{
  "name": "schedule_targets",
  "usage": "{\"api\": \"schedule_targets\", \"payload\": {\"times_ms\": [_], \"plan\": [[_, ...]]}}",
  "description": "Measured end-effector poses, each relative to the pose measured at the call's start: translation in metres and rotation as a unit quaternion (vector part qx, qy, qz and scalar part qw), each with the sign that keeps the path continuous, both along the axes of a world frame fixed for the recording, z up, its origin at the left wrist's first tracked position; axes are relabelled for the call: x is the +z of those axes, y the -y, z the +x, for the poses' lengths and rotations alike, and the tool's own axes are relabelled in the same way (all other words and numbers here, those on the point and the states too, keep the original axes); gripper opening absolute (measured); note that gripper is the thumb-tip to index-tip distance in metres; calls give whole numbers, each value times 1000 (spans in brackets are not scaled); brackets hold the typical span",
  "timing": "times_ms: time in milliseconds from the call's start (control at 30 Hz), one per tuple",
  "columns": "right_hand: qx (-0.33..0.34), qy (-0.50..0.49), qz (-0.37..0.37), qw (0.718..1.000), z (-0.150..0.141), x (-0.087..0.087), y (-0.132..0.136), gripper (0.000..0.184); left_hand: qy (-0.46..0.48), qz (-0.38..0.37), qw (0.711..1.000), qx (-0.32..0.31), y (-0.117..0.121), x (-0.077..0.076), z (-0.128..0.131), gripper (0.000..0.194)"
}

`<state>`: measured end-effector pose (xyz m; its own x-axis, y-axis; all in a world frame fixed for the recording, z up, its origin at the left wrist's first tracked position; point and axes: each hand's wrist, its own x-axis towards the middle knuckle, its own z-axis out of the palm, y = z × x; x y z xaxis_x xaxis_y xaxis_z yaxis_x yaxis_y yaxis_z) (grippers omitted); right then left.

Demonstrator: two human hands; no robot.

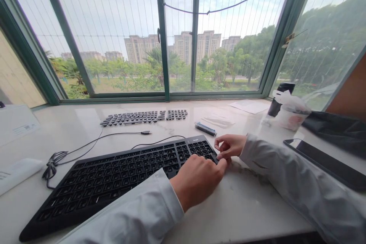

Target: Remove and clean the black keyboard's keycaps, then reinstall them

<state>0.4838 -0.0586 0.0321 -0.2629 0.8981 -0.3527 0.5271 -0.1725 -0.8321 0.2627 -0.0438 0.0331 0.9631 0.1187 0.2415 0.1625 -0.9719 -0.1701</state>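
A black keyboard (pixel 120 173) lies slantwise on the white surface, its key sockets showing without caps. My left hand (pixel 200 177) is curled over its right end, fingers closed and mostly hidden behind the knuckles. Close beside it, at the number pad's right edge, my right hand (pixel 230 146) has thumb and fingers drawn together in a pinch. The two hands' fingertips meet or nearly meet there, and whatever they hold is too small or covered to make out. Loose black keycaps (pixel 134 117) are laid out in keyboard order behind the keyboard.
A small blue-and-black stick-shaped item (pixel 205 129) lies behind the number pad. The USB cable (pixel 57 160) is coiled at left. To the right are a phone (pixel 326 164), a plastic-wrapped cup (pixel 291 116) and a black bottle (pixel 278 101). A white box (pixel 17 122) stands far left.
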Motion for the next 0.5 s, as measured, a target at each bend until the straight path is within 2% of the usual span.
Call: {"api": "schedule_targets", "payload": {"times_ms": [100,200,300,367,433,500], "plan": [[7,-60,38,997,-18,-2,0,55,-9,14,1000,26,-9,3,-6,26],[-11,-56,73,996,-26,-4,-2,57,-10,17,999,44,-15,8,-11,22],[-77,58,119,988,-23,-7,-7,54,-4,18,996,84,-20,15,-12,23],[-110,158,141,971,-22,-10,-10,49,10,14,989,147,-29,20,-13,29],[-96,218,135,962,-23,-12,-12,46,30,12,975,222,-41,23,-15,32],[-52,240,124,961,-27,-13,-13,45,27,13,960,279,-55,24,-19,31]]}}
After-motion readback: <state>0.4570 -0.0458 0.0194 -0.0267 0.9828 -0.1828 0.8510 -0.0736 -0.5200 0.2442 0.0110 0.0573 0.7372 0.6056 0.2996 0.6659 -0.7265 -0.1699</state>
